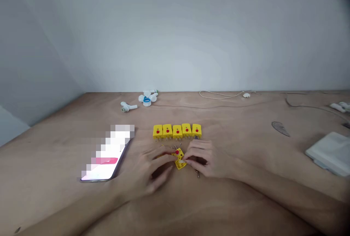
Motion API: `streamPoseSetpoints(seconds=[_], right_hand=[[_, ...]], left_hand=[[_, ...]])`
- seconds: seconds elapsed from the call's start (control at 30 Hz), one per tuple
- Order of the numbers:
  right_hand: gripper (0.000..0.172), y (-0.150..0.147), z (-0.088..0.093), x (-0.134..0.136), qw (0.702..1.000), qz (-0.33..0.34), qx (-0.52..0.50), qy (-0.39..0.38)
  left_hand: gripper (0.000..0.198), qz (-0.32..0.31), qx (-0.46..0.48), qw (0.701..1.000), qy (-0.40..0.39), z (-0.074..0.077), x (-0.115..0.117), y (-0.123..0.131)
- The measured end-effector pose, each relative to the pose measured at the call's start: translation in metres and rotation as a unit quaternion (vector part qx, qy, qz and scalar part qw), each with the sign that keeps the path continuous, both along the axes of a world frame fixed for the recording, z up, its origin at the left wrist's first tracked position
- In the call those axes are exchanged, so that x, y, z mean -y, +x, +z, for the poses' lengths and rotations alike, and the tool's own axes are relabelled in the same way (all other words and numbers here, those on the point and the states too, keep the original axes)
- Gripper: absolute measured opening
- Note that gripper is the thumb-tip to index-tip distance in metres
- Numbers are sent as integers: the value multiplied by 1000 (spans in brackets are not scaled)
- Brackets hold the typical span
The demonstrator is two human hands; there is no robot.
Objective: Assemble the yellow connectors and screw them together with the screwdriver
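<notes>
An opened yellow two-pin plug (179,164) with a red dot lies on the table between my hands, its inside facing up. My left hand (155,165) steadies its left edge with the index and middle fingertips, while the thumb stays apart below. The fingertips of my right hand (201,157) pinch a small pale piece (181,161) at the plug's inside; its kind is too small to make out. Just beyond my hands stands a row of several closed yellow plugs (177,131), each with a red dot and metal pins toward me. Small metal parts (197,173) lie partly under my right hand.
A lit phone (109,159) lies left of my left hand. White plastic fittings (147,98) sit toward the wall, with another white fitting (128,107) nearby. A pale cord (221,97) runs along the back. At the right is a translucent white box (332,154).
</notes>
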State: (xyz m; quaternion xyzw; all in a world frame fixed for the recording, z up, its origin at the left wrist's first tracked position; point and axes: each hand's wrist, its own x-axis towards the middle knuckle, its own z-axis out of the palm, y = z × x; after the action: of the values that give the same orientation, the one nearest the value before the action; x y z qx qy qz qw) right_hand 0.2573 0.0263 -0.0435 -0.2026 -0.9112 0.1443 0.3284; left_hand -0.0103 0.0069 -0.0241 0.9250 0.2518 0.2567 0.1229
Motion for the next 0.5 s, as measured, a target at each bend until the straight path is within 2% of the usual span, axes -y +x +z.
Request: streamPoseSetpoints(seconds=[0.17, 0.5], right_hand=[[8, 1, -5, -2, 1000, -9, 4, -12], [11, 0, 0, 0, 999, -20, 16, -24]], left_hand=[[33, 1, 5, 1000, -1, 0, 0, -1], [32, 0, 14, 1000, 8, -1, 1, 0]])
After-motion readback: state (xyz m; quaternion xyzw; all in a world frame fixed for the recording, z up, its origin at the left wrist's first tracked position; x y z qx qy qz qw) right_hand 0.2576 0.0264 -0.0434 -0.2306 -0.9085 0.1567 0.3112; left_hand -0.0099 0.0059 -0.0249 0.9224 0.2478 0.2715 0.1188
